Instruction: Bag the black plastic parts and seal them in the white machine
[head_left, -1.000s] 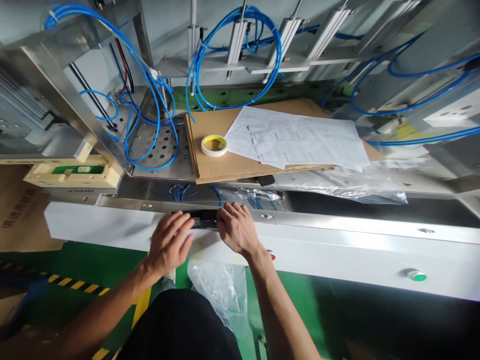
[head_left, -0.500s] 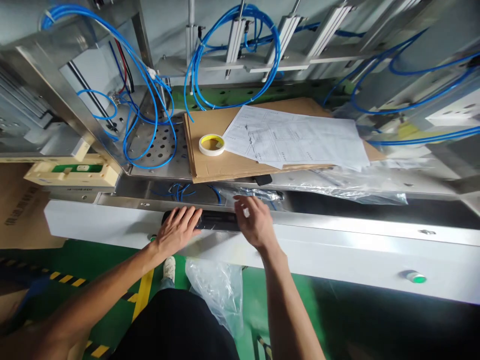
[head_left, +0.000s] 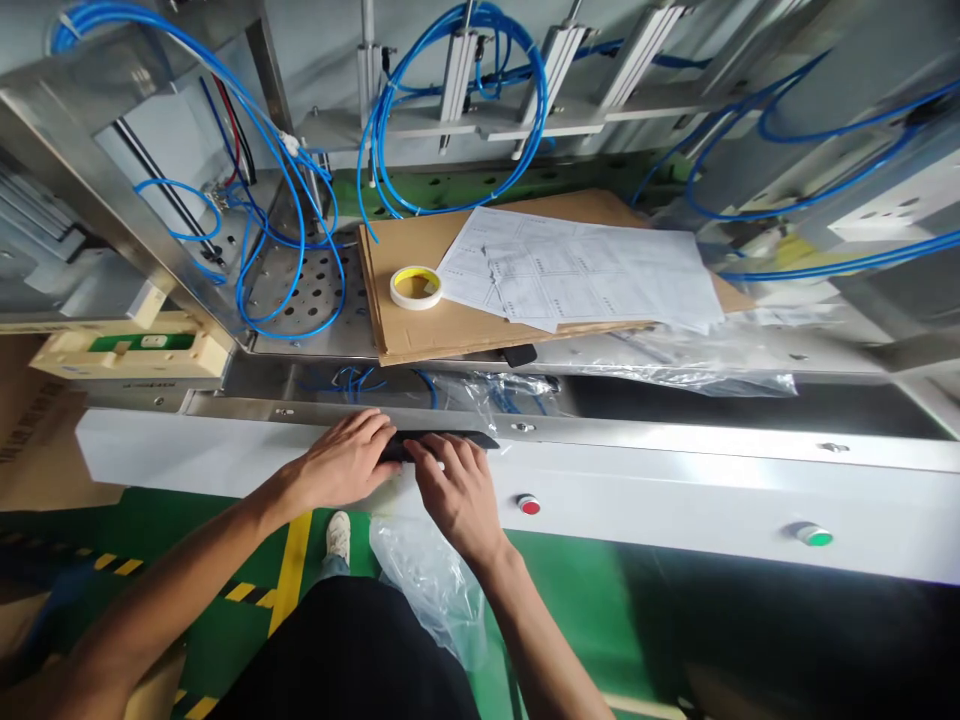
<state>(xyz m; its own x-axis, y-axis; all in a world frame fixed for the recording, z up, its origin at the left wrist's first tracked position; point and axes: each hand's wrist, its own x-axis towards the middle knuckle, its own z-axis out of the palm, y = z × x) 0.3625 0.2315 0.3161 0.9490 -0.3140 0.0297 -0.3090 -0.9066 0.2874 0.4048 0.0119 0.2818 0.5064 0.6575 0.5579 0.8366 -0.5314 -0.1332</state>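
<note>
A flat black strip (head_left: 457, 440) lies along the top front edge of the white machine housing (head_left: 675, 495). My left hand (head_left: 341, 462) rests flat on the strip's left end, fingers stretched out. My right hand (head_left: 454, 487) lies over the strip's middle, fingers spread and pressing down on it from the front. Only the strip's right end shows past my fingers. A clear plastic bag (head_left: 431, 575) hangs below my hands in front of the housing.
A red button (head_left: 529, 505) and a green button (head_left: 814, 535) sit on the housing's front. Behind lie a cardboard sheet (head_left: 409, 325) with a yellow tape roll (head_left: 415, 287) and printed papers (head_left: 585, 270), blue air hoses (head_left: 300, 230), and plastic wrap (head_left: 705, 365).
My right hand went out to the right along the strip, then came back left and lower onto its middle. My left hand slid slightly along the strip's left end.
</note>
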